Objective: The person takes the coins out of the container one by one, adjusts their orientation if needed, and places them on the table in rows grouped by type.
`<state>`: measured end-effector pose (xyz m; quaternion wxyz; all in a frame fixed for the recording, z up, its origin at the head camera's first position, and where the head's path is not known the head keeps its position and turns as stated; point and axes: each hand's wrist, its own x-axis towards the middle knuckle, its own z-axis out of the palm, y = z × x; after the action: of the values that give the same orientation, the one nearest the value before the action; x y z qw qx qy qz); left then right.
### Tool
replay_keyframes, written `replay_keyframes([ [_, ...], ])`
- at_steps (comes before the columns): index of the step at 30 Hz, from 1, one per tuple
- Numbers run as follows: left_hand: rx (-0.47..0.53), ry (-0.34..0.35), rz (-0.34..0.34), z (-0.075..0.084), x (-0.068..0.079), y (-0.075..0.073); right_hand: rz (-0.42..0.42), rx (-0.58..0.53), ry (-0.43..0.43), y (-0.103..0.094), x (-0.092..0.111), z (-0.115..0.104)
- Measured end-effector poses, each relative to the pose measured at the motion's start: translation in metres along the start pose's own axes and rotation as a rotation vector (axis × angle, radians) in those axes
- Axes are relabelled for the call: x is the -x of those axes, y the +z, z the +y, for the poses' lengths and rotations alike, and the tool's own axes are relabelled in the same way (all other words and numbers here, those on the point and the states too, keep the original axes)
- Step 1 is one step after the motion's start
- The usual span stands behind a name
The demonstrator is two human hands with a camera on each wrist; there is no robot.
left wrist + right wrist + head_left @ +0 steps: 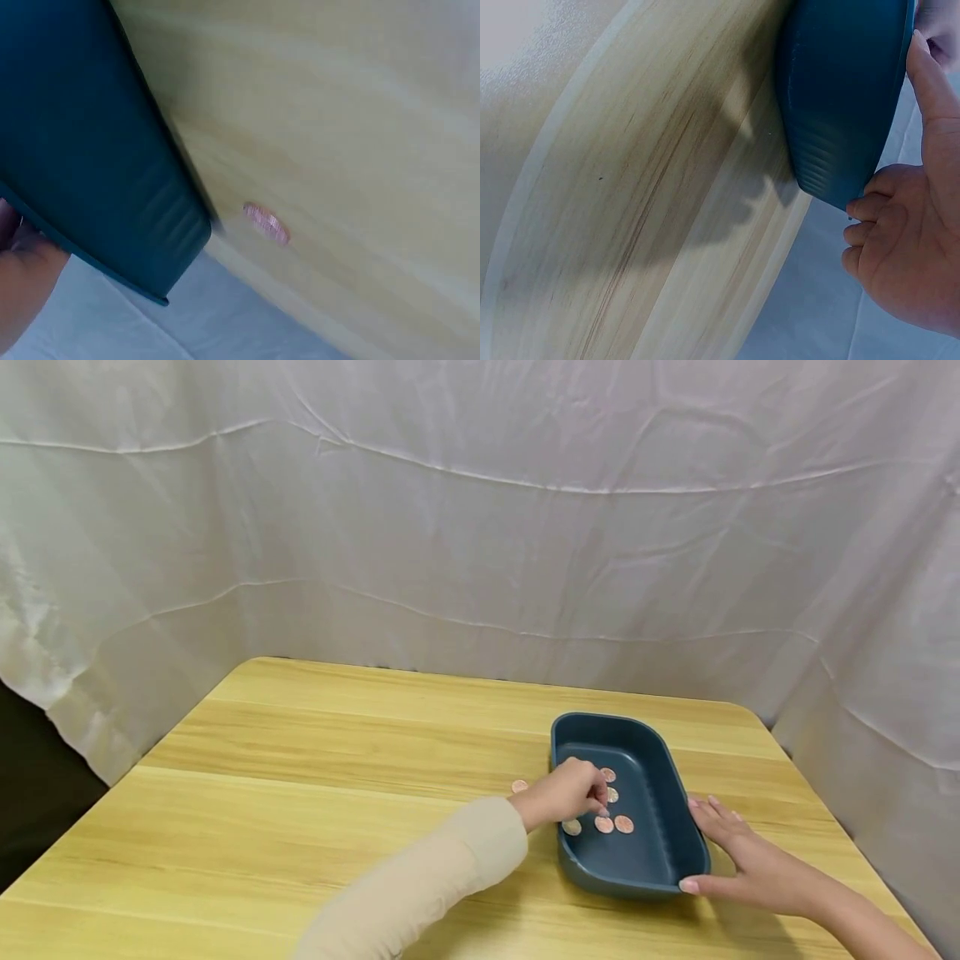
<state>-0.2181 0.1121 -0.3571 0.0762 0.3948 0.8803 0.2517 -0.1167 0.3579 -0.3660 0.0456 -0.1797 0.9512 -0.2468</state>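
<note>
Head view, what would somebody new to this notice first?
The dark blue tray stands out, right of centre on the yellow table, with coins inside. The left hand reaches into it over the coins, while the right hand touches its right side. A lone coin lies outside, left of it.

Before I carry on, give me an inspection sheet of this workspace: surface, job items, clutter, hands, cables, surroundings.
Surface: wood-grain table, pale yellow.
Job's things: dark blue tray toward the table's right side; at least five coins visible inside; a lone coin on the table, left of the tray.
Clutter: nothing seen.
Hands: left hand reaches into the tray, fingers bent just above the coins, grip on one unclear; right hand is spread against the tray's right side, thumb at the near right corner.
Cables: nothing seen.
Surroundings: pale cloth behind and on both sides; dark area at far left.
</note>
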Motion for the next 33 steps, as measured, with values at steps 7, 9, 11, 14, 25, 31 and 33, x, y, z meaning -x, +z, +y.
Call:
replay_keyframes([
  [7,-0.259,-0.06,-0.185,0.01,-0.009,0.002,-0.038,-0.065,0.041,-0.004,-0.002,-0.004],
  [9,-0.302,-0.108,-0.225,0.013,-0.009,0.004,-0.04,-0.062,0.043,-0.005,-0.003,-0.004],
  [11,-0.353,-0.143,-0.247,0.016,-0.01,0.006,-0.04,-0.056,0.044,-0.005,-0.003,-0.004],
  [14,-0.431,-0.15,-0.256,0.016,-0.01,0.011,-0.037,-0.062,0.043,-0.005,-0.003,-0.004],
  [25,-0.6,-0.15,-0.216,0.02,-0.008,0.019,-0.033,-0.051,0.04,-0.003,-0.002,-0.001],
  [31,-0.666,-0.147,-0.198,0.021,-0.009,0.019,-0.031,-0.045,0.038,-0.003,-0.002,-0.002],
  [33,-0.675,-0.148,-0.194,0.021,-0.01,0.018,-0.031,-0.032,0.04,-0.004,-0.002,-0.002],
])
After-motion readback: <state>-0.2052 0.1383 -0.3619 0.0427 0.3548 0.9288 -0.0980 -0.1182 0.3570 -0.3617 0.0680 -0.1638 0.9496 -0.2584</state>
